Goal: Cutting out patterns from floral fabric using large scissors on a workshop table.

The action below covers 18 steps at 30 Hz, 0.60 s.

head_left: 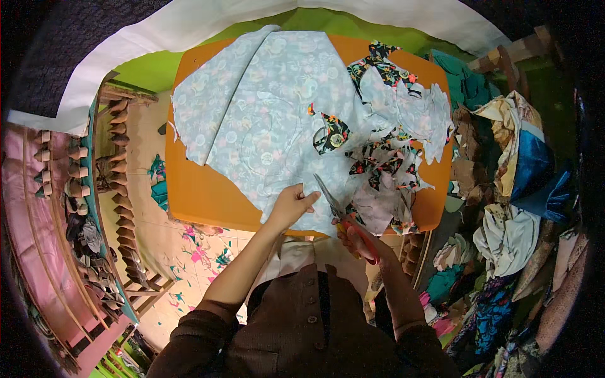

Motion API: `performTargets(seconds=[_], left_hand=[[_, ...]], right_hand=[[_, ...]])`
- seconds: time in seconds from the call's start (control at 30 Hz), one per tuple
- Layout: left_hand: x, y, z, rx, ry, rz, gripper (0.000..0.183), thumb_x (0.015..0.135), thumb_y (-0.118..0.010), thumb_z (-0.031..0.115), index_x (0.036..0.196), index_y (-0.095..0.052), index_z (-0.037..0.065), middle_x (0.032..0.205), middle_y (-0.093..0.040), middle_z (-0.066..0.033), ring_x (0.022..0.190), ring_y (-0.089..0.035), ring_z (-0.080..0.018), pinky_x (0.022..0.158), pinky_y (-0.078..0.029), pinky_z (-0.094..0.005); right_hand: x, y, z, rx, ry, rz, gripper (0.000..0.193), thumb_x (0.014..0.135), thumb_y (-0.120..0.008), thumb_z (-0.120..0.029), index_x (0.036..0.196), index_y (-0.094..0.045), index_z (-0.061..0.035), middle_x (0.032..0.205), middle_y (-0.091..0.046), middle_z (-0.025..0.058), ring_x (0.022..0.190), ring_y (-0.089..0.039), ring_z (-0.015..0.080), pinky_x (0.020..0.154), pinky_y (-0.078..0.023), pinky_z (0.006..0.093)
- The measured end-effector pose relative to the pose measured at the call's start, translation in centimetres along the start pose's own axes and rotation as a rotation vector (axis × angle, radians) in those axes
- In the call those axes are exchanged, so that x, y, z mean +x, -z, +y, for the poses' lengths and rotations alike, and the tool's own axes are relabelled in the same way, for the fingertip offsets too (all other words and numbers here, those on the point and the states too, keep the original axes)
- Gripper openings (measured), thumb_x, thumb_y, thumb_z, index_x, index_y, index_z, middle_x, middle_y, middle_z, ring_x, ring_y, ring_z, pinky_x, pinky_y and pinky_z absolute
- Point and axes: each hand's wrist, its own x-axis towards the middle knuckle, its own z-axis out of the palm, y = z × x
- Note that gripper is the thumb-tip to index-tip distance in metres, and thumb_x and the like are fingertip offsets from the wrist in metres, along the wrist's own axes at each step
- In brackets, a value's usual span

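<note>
A large sheet of pale blue-grey fabric (271, 107) with a faint flower pattern covers much of the orange table (220, 201). My left hand (292, 206) pinches the fabric's near edge between thumb and fingers. In my right hand (364, 242) is a pair of scissors (364, 244) with red and yellow handles, its blades pointing up and left over the fabric, close to my left hand. Whether the blades touch the cloth I cannot tell. A small dark floral piece (332, 133) lies on the sheet, printed side up. Beside it on the right are crumpled floral scraps (378, 167).
More cut scraps (403, 101) spread over the table's right side. Bundles of cloth (507, 239) are heaped at the right. Wooden racks with shoe-last shapes (118, 170) stand at the left. Coloured snippets (198, 252) litter the tiled floor. A pink cloth (38, 220) hangs at far left.
</note>
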Motion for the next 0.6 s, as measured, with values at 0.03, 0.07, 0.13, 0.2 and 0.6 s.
performTargets(seconds=[0.03, 0.07, 0.13, 0.2, 0.6], left_hand=[[0.0, -0.1, 0.0, 0.022, -0.006, 0.0, 0.035, 0.075, -0.06, 0.025, 0.057, -0.042, 0.001, 0.049, -0.039, 0.0, 0.047, -0.053, -0.0099, 0.04, -0.035, -0.022], [0.0, -0.2, 0.1, 0.023, -0.007, -0.003, 0.035, 0.075, -0.06, 0.025, 0.057, -0.042, 0.001, 0.049, -0.039, 0.0, 0.047, -0.053, -0.0099, 0.04, -0.035, -0.022], [0.0, -0.3, 0.3, -0.008, -0.006, 0.002, 0.036, 0.074, -0.06, 0.025, 0.055, -0.041, 0.002, 0.049, -0.04, -0.0008, 0.048, -0.053, -0.0104, 0.039, -0.034, -0.0222], [0.0, -0.1, 0.0, -0.015, -0.001, -0.001, 0.036, 0.074, -0.061, 0.024, 0.054, -0.041, 0.002, 0.049, -0.04, -0.0008, 0.047, -0.053, -0.0101, 0.039, -0.034, -0.0221], [0.3, -0.6, -0.2, -0.048, -0.002, -0.009, 0.034, 0.072, -0.062, 0.021, 0.053, -0.042, 0.001, 0.048, -0.043, -0.0018, 0.046, -0.053, -0.0096, 0.041, -0.037, -0.0221]], right_hand=[[0.1, 0.5, 0.3, 0.001, 0.001, 0.003, 0.065, 0.071, -0.041, -0.062, 0.111, -0.035, -0.0117, 0.069, -0.031, -0.0047, 0.055, -0.03, 0.0039, 0.045, -0.027, 0.0159], [0.3, 1.4, 0.9, 0.223, -0.059, -0.018, 0.051, 0.077, -0.044, -0.046, 0.11, -0.036, -0.0077, 0.069, -0.037, -0.0041, 0.054, -0.035, 0.0047, 0.044, -0.03, 0.0167], [0.3, 1.7, 0.8, 0.446, -0.12, -0.038, 0.038, 0.083, -0.047, -0.03, 0.109, -0.038, -0.0036, 0.068, -0.042, -0.0036, 0.053, -0.041, 0.0055, 0.044, -0.034, 0.0174], [-0.4, 0.7, -0.6, -0.211, 0.132, -0.008, 0.043, 0.083, -0.043, -0.04, 0.108, -0.04, -0.0052, 0.063, -0.038, -0.0051, 0.049, -0.034, 0.004, 0.041, -0.029, 0.0185], [0.2, 1.1, 3.0, 0.008, 0.201, -0.031, 0.067, 0.071, -0.04, -0.064, 0.113, -0.035, -0.0121, 0.074, -0.034, -0.0032, 0.058, -0.03, 0.003, 0.049, -0.027, 0.0143]])
